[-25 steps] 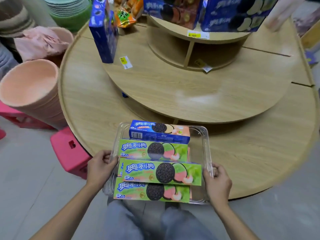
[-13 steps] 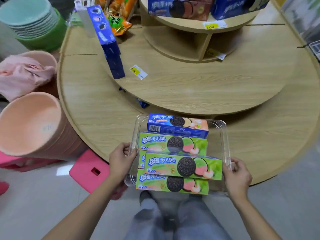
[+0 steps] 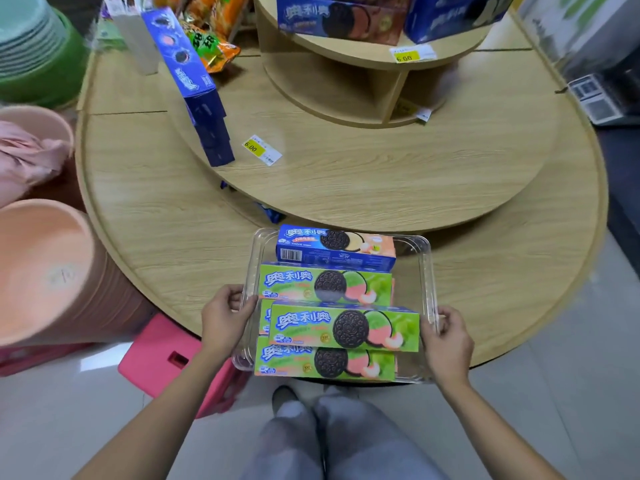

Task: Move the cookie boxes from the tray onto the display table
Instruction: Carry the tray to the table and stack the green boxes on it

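Observation:
A clear plastic tray (image 3: 427, 271) rests half on the lowest ring of the round wooden display table (image 3: 166, 209), its near end overhanging the edge. In it lie several cookie boxes: a blue box (image 3: 336, 247) at the far end and green boxes (image 3: 325, 285) stacked toward me, the top green box (image 3: 344, 329) lying slightly askew. My left hand (image 3: 225, 317) grips the tray's left rim. My right hand (image 3: 446, 341) grips its right rim near the front corner.
The table's middle tier (image 3: 381, 174) holds upright blue boxes (image 3: 201, 95) and a yellow price tag (image 3: 261, 150). The top tier (image 3: 346, 46) carries more blue boxes. Peach buckets (image 3: 45, 268) and a pink stool (image 3: 173, 358) stand left.
The view has shifted left and closer to the table. The tray has slid a little farther onto the lowest ring. Both hands keep their hold on its rims.

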Tool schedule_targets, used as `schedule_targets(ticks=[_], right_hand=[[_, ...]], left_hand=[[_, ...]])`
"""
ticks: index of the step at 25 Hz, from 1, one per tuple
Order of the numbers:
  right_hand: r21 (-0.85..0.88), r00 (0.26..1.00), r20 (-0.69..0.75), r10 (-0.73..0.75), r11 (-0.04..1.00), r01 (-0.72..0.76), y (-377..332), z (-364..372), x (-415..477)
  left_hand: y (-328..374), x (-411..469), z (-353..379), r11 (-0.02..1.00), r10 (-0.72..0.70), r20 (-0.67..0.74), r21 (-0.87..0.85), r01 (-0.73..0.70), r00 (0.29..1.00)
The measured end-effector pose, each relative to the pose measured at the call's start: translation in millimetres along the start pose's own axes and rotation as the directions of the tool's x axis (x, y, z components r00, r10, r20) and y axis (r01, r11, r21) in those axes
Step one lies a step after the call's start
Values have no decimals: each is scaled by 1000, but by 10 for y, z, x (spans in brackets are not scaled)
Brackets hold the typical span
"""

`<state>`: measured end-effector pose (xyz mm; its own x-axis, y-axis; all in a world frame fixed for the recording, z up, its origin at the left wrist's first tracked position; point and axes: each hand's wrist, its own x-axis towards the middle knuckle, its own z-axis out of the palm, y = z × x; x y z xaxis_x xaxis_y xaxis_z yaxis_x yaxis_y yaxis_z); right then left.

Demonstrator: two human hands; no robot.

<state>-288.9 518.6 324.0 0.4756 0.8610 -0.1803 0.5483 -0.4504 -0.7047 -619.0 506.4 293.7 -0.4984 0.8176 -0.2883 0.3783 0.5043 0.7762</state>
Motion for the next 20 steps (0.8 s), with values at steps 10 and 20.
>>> schedule_targets(ticks=[10, 20], right_hand=[[213, 942, 306, -134, 975, 70, -271, -424, -130], [191, 772, 633, -60, 978, -80, -383, -334, -183]], left_hand=[[481, -159, -256, 987, 81, 117, -148, -64, 990], [601, 120, -183, 985, -18, 426, -146, 89, 905]])
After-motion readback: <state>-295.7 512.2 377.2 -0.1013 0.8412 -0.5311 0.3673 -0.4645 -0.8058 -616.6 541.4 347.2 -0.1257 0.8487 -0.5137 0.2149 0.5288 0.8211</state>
